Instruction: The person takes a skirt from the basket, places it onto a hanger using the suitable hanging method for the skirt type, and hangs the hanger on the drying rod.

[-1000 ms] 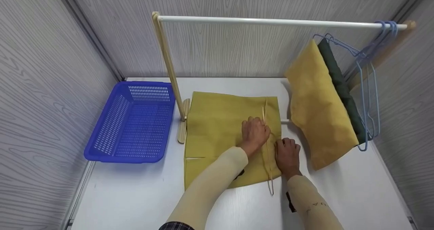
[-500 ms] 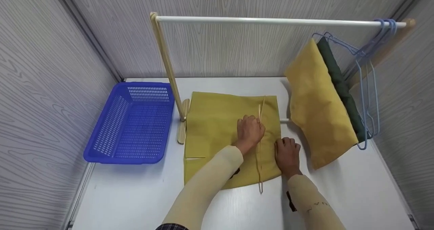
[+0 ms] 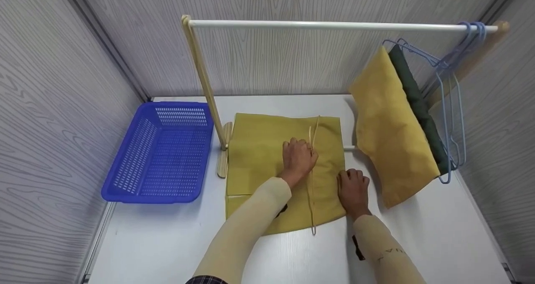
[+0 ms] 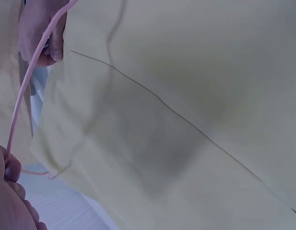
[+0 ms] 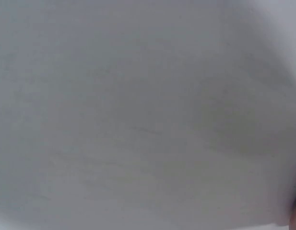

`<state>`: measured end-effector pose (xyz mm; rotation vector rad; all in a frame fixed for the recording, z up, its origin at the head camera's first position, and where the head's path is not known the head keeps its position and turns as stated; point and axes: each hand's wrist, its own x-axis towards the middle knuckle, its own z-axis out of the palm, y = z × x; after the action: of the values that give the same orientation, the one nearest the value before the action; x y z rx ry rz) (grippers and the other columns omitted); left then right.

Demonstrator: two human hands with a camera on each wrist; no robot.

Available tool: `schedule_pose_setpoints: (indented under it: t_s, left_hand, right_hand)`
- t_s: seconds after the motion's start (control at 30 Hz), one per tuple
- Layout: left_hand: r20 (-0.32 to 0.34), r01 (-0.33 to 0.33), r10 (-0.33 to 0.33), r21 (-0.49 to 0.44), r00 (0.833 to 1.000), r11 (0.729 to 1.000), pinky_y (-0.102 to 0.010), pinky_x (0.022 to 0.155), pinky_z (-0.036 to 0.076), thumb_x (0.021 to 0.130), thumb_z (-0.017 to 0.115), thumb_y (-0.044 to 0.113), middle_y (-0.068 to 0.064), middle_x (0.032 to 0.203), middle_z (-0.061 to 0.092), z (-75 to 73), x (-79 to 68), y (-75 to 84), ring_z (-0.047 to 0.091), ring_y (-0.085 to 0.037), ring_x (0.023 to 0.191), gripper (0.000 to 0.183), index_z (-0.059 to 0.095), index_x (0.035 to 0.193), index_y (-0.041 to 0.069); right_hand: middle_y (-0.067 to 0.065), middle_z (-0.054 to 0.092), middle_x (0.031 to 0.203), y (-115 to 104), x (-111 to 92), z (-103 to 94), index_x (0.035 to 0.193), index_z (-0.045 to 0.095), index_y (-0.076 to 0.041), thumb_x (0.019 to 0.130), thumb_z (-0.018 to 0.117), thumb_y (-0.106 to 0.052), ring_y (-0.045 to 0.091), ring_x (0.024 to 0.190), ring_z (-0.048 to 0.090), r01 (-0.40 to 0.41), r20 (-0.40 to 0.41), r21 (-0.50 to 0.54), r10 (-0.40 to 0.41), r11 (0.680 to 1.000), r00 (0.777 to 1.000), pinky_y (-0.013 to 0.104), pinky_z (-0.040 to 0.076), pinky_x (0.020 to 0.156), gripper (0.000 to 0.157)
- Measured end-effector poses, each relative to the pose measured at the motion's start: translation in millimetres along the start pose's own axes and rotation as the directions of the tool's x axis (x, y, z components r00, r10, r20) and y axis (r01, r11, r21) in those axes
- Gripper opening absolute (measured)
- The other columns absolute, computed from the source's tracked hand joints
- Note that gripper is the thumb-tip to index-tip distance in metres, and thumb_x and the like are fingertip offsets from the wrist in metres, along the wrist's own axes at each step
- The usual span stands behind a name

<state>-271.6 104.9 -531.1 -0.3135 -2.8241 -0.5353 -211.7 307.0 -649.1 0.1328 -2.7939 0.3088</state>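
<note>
A mustard-yellow cloth (image 3: 263, 135) lies flat on the table, with a slit near its left edge. My left hand (image 3: 299, 158) is over the cloth's middle, gripping a thin pink clothes hanger (image 4: 27, 76). In the head view the hanger appears nearly edge-on, its near end reaching past the cloth's front edge. My right hand (image 3: 354, 192) holds the cloth's right edge with curled fingers, its thumb at that edge in the left wrist view. The right wrist view is mostly a blurred pale surface, with a bit of finger at the lower right corner.
A blue perforated basket (image 3: 171, 162) stands left. Above the table runs a rack's white rod (image 3: 326, 25) on a wooden post (image 3: 202, 79). Blue hangers (image 3: 447, 121) at its right end carry a yellow cloth (image 3: 388, 129) and a dark green cloth (image 3: 413, 95).
My left hand has moved left across the cloth with the pink hanger. The cloth's right side lies flatter now. My right hand has stayed at the right edge.
</note>
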Motion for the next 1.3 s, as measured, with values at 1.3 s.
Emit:
schedule_pose_setpoints:
  t_s: [1.3]
  left_hand:
    - [-0.042,0.038,-0.035,0.072,0.998,0.997,-0.041,0.079,0.04,0.093,0.061,0.025,-0.003,0.083,0.068,-18.5,6.9,-44.8,0.06,-0.024,0.081,0.024,0.069,0.074,0.013]
  right_hand:
    - [0.017,0.055,0.103,-4,0,-3.8,0.105,0.06,-0.005,0.104,0.049,-0.023,0.038,0.101,0.047,-0.012,0.005,-0.013,0.012,1.0,1.0,0.055,0.033,0.084,0.021]
